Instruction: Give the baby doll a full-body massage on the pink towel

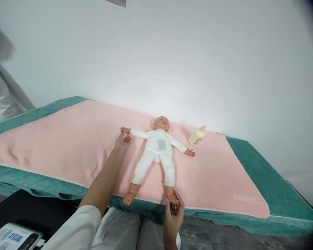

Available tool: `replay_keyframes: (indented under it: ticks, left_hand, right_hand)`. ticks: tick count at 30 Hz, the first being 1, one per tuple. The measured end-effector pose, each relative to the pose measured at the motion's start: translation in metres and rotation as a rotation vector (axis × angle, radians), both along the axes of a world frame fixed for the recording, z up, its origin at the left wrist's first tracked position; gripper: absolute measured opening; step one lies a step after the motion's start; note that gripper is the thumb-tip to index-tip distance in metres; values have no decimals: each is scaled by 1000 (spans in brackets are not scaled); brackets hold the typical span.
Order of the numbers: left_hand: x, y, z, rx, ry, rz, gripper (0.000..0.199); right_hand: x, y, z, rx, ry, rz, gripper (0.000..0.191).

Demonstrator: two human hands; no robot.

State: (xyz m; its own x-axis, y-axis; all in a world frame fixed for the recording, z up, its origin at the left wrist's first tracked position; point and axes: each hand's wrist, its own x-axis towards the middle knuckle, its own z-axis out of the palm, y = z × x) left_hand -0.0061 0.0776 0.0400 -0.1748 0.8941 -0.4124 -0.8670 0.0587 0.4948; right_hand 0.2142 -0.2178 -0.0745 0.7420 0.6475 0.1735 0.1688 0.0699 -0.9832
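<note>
A baby doll (160, 141) in a white long-sleeved top and white trousers lies on its back, arms spread, head toward the wall. At the left of the picture, my left hand (123, 140) is closed on the doll's small hand. My right hand (173, 214) grips the doll's bare foot on the right, at the mat's near edge, with thumb and fingers on either side of it. The doll's other foot and other hand are untouched. Beneath the doll spreads a pink mat (214, 177). A pale yellow pump bottle (197, 136) leans to the right beyond the doll's free hand.
A green cover (261, 163) shows around the mat on the table. Behind stands a white wall (187, 62). At lower left, a white device with a label (11, 238) lies on a black surface. Part of a person in white clothing (0, 93) shows at the left edge.
</note>
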Motion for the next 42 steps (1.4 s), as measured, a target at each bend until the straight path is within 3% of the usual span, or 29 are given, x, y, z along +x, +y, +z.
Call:
replay_keyframes:
  ticks: [4,10,14,19,24,29,32,35,42]
  left_hand:
    - [5,2,-6,-65,37,80,7]
    - [-1,0,-14,-28,125,53,13]
    - [7,-1,-15,201,363,131,21]
    - [31,-12,0,418,696,216,28]
    - [57,-31,14,701,1155,98,29]
    - [70,-32,10,1102,1531,-4,25]
    - [70,-29,5,1237,1672,-10,24]
    - [66,-27,3,1258,1768,-40,24]
    - [63,-27,4,1348,1830,-110,19]
  right_hand:
    - [8,3,10,120,49,-46,48]
    - [21,14,43,308,-61,-78,50]
    - [28,27,69,365,-233,-92,53]
    - [42,48,93,407,-383,-5,49]
    - [50,73,117,362,-505,48,50]
    - [52,101,139,340,-635,120,49]
    - [51,118,147,322,-642,171,49]
    - [48,133,151,321,-593,209,48]
    - [38,153,145,347,-445,240,46]
